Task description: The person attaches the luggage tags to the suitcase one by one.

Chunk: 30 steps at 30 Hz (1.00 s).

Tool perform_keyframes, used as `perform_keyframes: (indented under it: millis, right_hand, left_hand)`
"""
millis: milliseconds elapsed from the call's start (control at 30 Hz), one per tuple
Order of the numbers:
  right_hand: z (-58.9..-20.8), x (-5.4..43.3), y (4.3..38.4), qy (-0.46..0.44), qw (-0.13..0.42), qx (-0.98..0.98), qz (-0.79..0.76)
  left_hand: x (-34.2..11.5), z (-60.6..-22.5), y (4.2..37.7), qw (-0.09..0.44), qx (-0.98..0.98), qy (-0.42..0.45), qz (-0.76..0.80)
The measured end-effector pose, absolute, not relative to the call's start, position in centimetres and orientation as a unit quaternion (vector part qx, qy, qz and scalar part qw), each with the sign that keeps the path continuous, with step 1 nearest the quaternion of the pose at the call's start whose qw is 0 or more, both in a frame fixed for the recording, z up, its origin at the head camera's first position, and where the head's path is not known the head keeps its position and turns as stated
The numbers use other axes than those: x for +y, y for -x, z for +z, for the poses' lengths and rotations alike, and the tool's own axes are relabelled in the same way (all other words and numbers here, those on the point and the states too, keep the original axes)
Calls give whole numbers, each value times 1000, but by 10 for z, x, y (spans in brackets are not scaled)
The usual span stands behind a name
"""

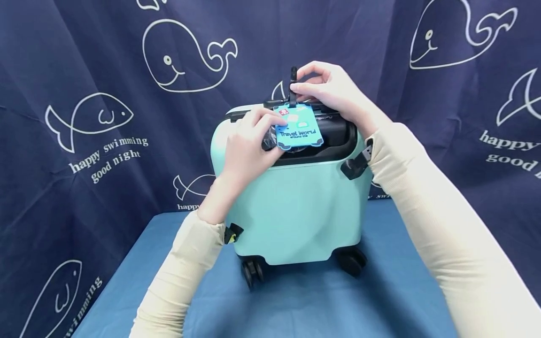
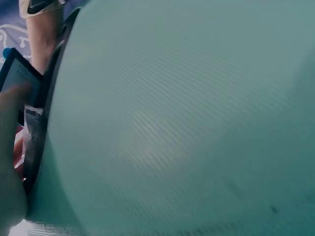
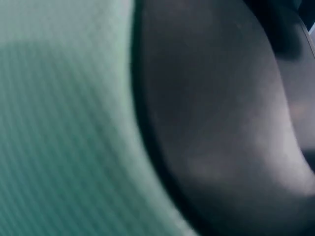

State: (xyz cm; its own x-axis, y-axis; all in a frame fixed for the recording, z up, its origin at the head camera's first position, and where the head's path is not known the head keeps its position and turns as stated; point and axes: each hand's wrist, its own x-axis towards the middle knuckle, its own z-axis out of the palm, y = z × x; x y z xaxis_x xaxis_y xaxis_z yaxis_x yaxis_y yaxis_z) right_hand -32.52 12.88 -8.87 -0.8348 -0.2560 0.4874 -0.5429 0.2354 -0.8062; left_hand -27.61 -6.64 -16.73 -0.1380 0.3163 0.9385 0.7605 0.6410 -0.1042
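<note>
A mint-green suitcase (image 1: 296, 211) stands upright on its wheels, with a black panel along its top. A blue luggage tag (image 1: 299, 129) printed "Travel World" lies against that panel. My left hand (image 1: 249, 145) pinches the tag's left edge between thumb and fingers. Above it, my right hand (image 1: 329, 89) pinches the tag's black strap (image 1: 293, 75), which stands up near the suitcase's black top handle. In the left wrist view the tag (image 2: 22, 73) is seen edge-on beside blurred fingers. Only green shell (image 3: 59, 137) and black panel (image 3: 211, 113) fill the right wrist view; the hand is hidden there.
The suitcase stands on a blue cloth surface (image 1: 279, 305). Behind it hangs a navy curtain (image 1: 270, 42) with white whale drawings. Black wheels (image 1: 351, 261) show at the suitcase's bottom corners. A black wrist device (image 1: 356, 165) sits at the right cuff.
</note>
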Motion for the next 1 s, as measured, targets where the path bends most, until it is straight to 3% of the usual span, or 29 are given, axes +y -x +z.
perform_keyframes:
  millis: [333,1000]
  right_hand:
    - [-81,126,327,-229,111,-814,522]
    - [-82,114,340,-180,131,-860,460]
  left_hand:
    - [-71,-166,285,517,-728,378,-246]
    - [-77,-161,291,488,-668,450,-337]
